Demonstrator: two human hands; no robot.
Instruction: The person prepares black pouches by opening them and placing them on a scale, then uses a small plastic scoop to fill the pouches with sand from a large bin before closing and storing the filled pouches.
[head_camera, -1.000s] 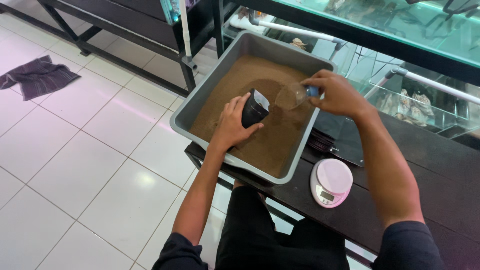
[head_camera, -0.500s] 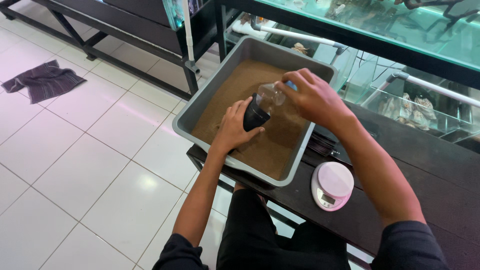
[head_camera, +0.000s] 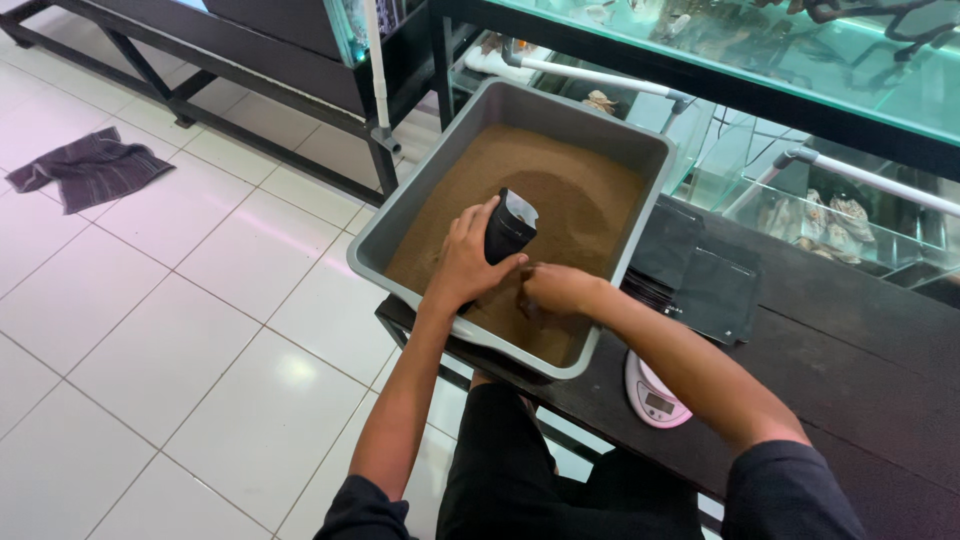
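A grey tray (head_camera: 392, 228) full of fine brown sand (head_camera: 575, 185) stands on a dark wooden table (head_camera: 860, 350). My left hand (head_camera: 465, 258) holds a small black pouch (head_camera: 510, 226) upright over the sand, its open top facing up. My right hand (head_camera: 556, 289) is low in the sand just right of the pouch, near the tray's front wall, with its fingers curled shut. The clear cup it carried a moment ago is hidden under the hand.
A round white and pink kitchen scale (head_camera: 655, 395) sits on the table in front of the tray. Flat black pouches (head_camera: 700, 275) lie to the tray's right. Glass tanks (head_camera: 800, 70) stand behind. A dark rag (head_camera: 90, 168) lies on the tiled floor.
My right hand has dropped from above the pouch's mouth, where it tipped the clear cup, down into the sand at the tray's near side. The left hand keeps holding the pouch.
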